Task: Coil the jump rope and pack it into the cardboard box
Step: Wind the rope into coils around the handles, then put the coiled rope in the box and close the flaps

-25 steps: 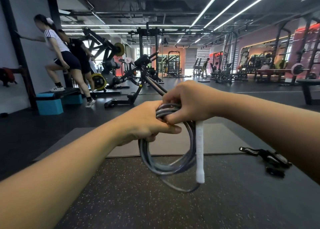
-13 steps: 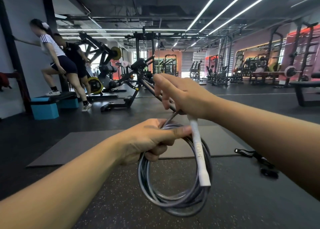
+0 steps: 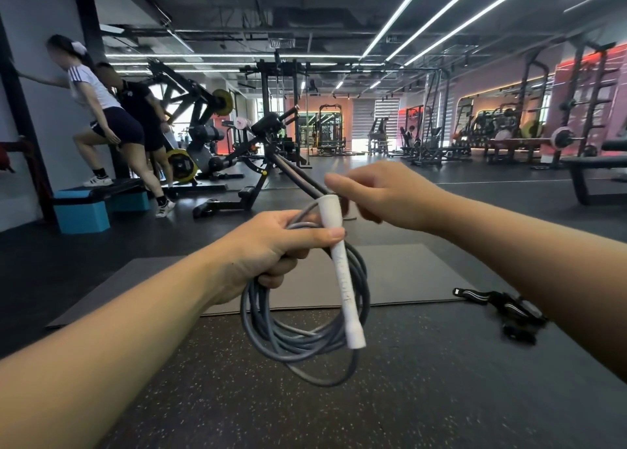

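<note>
At the centre of the frame the left hand (image 3: 268, 245) grips the top of the coiled rope (image 3: 298, 326), fingers curled round the bundled grey loops and thumb pressed across the white handle (image 3: 341, 272), which hangs slanting down across the coil. The right hand (image 3: 380, 194) sits just right of the handle's upper end, fingers loosely curled and apart; whether a fingertip touches the handle cannot be told, and it seems to hold nothing. The loops dangle free below the left hand, with one slack strand sagging lower than the rest. This looks like the end of the coiling step: the rope is gathered, the handle laid against it. No box shows anywhere in view, so the next move likely calls for finding it, keeping the left grip firm so the loops do not spring open. A black strap (image 3: 502, 306) lies on the dark floor (image 3: 305, 414) at right, beside a grey mat (image 3: 407, 279). Two people (image 3: 112, 123) exercise at upper left.
</note>
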Demonstrator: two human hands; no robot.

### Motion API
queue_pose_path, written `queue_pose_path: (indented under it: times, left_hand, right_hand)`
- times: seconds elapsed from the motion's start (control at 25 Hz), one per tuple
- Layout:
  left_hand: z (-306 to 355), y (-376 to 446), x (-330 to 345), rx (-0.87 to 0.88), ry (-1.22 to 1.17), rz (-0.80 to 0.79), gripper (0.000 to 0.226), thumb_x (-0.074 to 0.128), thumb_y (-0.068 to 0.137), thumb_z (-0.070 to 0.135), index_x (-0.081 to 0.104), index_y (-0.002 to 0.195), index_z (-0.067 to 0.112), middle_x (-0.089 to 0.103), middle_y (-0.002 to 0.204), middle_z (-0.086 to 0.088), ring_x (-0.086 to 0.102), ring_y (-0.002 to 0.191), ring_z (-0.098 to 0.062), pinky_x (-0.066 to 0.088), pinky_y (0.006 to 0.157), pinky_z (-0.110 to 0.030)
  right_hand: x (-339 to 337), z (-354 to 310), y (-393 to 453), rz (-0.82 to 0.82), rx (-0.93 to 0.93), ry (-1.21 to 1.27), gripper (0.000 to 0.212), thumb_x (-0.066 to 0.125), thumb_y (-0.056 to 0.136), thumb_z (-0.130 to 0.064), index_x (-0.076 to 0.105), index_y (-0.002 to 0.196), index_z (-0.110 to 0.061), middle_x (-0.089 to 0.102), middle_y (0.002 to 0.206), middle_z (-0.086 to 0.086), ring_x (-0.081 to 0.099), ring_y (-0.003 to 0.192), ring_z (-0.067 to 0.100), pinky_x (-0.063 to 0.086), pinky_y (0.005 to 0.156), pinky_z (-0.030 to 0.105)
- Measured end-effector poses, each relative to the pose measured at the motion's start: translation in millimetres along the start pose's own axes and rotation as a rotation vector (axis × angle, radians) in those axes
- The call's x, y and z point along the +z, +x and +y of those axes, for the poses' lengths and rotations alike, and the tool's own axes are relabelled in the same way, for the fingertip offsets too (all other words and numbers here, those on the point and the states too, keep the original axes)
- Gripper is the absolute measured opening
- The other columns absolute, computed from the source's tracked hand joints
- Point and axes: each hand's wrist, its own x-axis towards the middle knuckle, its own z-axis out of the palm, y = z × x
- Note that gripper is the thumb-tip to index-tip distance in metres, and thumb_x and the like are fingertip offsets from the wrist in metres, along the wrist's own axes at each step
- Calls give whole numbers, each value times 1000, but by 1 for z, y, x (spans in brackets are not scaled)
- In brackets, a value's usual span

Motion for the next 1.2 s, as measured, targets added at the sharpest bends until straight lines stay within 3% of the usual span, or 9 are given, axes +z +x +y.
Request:
queue_pose_path:
  times: [0.24,0.32,0.4,0.52,0.6,0.76,0.92,1.08,1.2]
  left_hand:
    - [-8,-5,-12,13,-130,48,59,85,75,39,67,117,2,27,58,4,7,52,-18,7,47,-32]
    - [-11,0,-3,35,-275,121,58,84,72,39,69,115,4,29,58,6,8,47,-12,7,45,-29]
    - [-15,6,4,57,-361,225,61,82,67,42,70,114,5,30,58,7,12,41,-8,8,42,-26]
    - [-23,11,8,55,-453,393,43,82,65,45,72,97,17,30,55,8,16,37,-6,11,37,-20]
    - [-30,13,11,41,-517,489,32,83,69,43,69,88,22,32,51,10,16,36,-6,12,36,-19]
    - [-44,12,20,-39,-613,661,33,83,75,43,70,97,21,34,47,12,17,38,-8,16,35,-18]
    - [-59,6,15,-89,-609,693,34,80,76,47,70,97,23,42,53,8,20,41,-10,18,37,-19]
    - [-55,-5,-8,-118,-596,785,36,81,76,46,73,98,19,65,76,1,26,40,-9,23,37,-19]
    - [-28,-37,-50,-119,-563,909,35,79,77,46,69,99,21,67,70,3,36,41,-10,31,40,-20]
  right_hand:
    - [9,33,-44,-79,295,647,38,52,103,-37,68,93,-4,53,64,0,48,56,13,45,54,22]
    - [35,26,-56,-127,363,905,33,51,104,-36,67,102,-7,63,79,13,62,70,19,57,68,32]
    - [55,18,-67,-165,422,1124,37,47,104,-41,66,117,-11,73,108,23,65,93,29,54,85,46]
    - [61,10,-76,-235,422,1349,55,35,101,-62,66,131,-27,73,121,15,65,103,30,49,94,47]
    - [67,2,-77,-191,377,1256,49,46,97,-65,67,128,-33,73,108,10,65,87,20,51,83,39]
    - [96,-6,-69,124,325,955,26,66,98,-28,66,122,-37,63,80,5,61,75,18,51,69,32]
    - [108,-11,-65,59,333,1104,52,71,89,-32,57,138,-36,55,79,6,64,66,27,59,61,33]
    - [124,-36,-38,135,376,1196,40,64,96,-34,62,137,-31,50,67,1,52,54,20,59,54,38]
    - [110,-82,0,71,417,1232,39,63,99,-32,61,138,-30,51,64,-1,51,50,20,57,52,35]
